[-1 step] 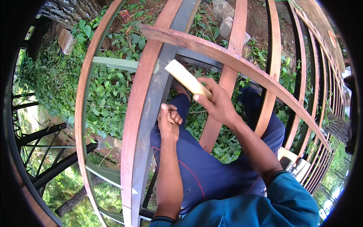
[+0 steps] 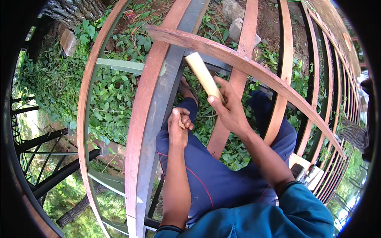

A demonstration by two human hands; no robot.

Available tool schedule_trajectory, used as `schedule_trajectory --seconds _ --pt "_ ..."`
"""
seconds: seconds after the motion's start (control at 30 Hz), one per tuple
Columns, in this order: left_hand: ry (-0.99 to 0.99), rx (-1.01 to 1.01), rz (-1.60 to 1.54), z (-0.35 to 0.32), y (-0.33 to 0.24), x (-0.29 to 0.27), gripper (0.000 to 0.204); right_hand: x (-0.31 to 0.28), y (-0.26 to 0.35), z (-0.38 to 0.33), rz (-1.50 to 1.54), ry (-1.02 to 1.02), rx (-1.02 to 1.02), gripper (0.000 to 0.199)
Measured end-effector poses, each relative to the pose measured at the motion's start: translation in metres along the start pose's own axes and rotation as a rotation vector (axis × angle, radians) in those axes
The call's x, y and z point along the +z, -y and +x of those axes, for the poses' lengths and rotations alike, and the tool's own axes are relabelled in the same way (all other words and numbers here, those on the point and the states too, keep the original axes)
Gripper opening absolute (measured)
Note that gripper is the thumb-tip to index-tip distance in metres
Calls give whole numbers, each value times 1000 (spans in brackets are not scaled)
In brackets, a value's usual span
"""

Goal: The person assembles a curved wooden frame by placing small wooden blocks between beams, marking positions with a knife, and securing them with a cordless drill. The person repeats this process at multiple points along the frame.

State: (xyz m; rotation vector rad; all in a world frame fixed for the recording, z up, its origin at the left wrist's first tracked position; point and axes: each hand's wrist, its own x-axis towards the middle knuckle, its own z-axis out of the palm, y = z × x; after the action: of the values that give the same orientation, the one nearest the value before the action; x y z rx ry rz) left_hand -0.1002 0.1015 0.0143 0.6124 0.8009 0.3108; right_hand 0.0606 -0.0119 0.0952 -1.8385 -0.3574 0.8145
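My right hand [image 2: 230, 109] is closed around the lower end of a short, pale wooden stick [image 2: 203, 75], thick and smooth like a handle. Its free end points up and to the left, over the gap beside the dark metal beam. Above my left thigh, my left hand [image 2: 179, 126] is curled shut. Whatever its fingers hold, if anything, is hidden; a small tan patch shows between them. A long curved reddish wooden slat [image 2: 246, 61] crosses the frame just beyond the stick, apart from both hands.
Reddish slats [image 2: 238, 79] on dark metal run away from me on both sides of my legs. A broad plank [image 2: 143, 103] lies along the metal beam [image 2: 162, 85] at my left. Green plants [image 2: 109, 101] and pale stones [image 2: 236, 27] are below. A small white board [image 2: 313, 176] with dark objects sits at right.
The pale stick has swung to a steeper angle, its free end moving right and up. My right hand has turned with it. My left hand stays curled in nearly the same place.
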Motion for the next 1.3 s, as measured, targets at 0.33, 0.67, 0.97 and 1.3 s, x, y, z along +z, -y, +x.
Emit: schedule_trajectory --seconds 0.33,0.67,0.97,1.3 --pt "358 354 417 -22 3 19 19 67 -57 -35 1314 -139 225 32" --pt "-18 170 1 -1 -12 3 12 -23 11 -101 -479 29 -331 27" --pt "-132 202 -129 16 -7 -7 17 -38 -2 6 -1100 254 -574 67" --pt "-201 392 -606 19 -14 -27 57 6 -13 114 -1084 202 -547 60"
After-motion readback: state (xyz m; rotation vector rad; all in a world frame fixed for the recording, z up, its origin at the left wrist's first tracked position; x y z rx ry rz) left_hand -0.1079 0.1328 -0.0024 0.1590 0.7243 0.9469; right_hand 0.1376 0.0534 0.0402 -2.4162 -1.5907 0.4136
